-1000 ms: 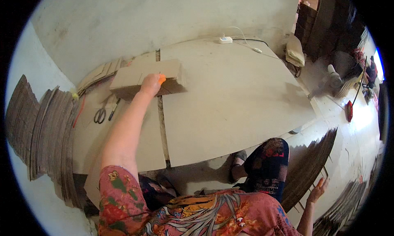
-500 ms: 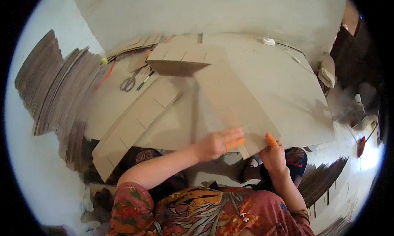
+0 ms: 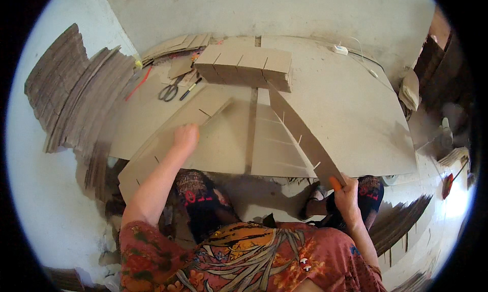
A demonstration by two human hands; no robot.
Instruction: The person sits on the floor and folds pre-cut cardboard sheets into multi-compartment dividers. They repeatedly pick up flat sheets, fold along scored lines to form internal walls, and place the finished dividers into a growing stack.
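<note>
My right hand (image 3: 347,195), with an orange cover on the thumb, grips the near end of a slotted cardboard strip (image 3: 305,132). The strip stands tilted on edge, its far end by a stack of slotted cardboard strips (image 3: 244,71). My left hand (image 3: 186,138) is closed over another slotted cardboard piece (image 3: 147,157), which lies slanting at the left and juts past the table's near edge. Its fingertips are mostly hidden, so whether they pinch anything I cannot make out.
Scissors (image 3: 169,92) and a dark marker pen (image 3: 191,88) lie left of the stack. Tall piles of cardboard (image 3: 84,99) lean at the left. A white power strip (image 3: 339,49) with a cable sits at the back of the table (image 3: 366,134). More cardboard (image 3: 401,228) stands low at right.
My left hand has left the strip in my right hand and moved left and away, over the other cardboard piece. The right-hand strip has turned from flat to on edge.
</note>
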